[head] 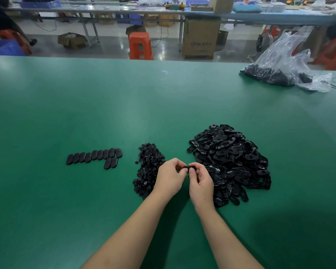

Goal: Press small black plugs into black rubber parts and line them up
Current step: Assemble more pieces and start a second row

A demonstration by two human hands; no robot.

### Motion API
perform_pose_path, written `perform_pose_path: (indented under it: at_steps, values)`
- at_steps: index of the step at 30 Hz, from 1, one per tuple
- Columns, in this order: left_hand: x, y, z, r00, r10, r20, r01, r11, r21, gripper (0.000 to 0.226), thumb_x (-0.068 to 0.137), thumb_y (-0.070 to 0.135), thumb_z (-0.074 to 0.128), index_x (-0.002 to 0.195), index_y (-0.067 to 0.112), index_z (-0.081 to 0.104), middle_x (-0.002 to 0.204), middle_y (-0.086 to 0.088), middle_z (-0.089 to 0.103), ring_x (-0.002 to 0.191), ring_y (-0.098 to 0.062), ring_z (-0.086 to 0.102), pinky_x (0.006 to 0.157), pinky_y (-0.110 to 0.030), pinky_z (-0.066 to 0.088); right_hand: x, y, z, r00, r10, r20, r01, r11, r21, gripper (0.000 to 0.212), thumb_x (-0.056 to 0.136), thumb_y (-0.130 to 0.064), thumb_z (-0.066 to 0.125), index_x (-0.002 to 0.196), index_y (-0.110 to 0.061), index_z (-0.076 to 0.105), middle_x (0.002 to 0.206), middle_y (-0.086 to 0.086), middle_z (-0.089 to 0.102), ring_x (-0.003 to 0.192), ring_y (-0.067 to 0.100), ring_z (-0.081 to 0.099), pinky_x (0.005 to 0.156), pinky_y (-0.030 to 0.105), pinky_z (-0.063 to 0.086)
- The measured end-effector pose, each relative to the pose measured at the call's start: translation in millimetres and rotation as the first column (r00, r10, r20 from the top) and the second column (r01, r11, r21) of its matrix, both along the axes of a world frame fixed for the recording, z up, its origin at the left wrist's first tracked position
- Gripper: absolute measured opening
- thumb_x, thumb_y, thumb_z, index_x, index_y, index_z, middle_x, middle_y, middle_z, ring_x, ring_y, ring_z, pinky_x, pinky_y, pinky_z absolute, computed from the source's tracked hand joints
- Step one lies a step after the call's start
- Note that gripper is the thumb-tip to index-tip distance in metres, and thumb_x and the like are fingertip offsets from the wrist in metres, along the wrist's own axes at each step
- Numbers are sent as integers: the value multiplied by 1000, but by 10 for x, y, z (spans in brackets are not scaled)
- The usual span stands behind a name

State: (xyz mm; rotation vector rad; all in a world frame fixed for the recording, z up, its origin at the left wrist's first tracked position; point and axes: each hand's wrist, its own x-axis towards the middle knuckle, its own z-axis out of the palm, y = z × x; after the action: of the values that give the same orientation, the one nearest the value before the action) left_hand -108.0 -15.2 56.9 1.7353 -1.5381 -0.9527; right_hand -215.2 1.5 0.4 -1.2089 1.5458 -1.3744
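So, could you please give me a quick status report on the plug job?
Left hand and right hand both pinching one rubber part above the table. Eleven finished parts lined up left. Nothing in the way.

Even overhead light; soft glare mid-table; edges bowed, background blurry.

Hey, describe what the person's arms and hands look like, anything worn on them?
Both forearms are bare to the picture's bottom edge: no sleeves show. The left hand and right hand wear no gloves; no rings, watch or bracelets show. Fingernails look short and unpainted.
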Motion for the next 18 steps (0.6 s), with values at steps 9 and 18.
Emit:
perform_pose_path:
  at_steps: [9,18]
  values:
    - [60,4,-2,999,21,-42,-21,1000,16,6,84,17,70,80,21,69,74,8,67,63,-6,56,54,-10,41,2,13,13,998,43,-37,-44,999,-29,25,101,-11,57,98,-35,64,93,-16,70,93,9,66,85,28,52]
    - [72,1,-51,997,48,-54,-48,999,14,5,82,18,73,78,19,70,72,5,69,60,-6,56,52,-10,41,9,31,48,998,59,-29,-60,998,-29,24,100,-12,59,97,-35,65,92,-22,70,89,3,66,78,14,48]
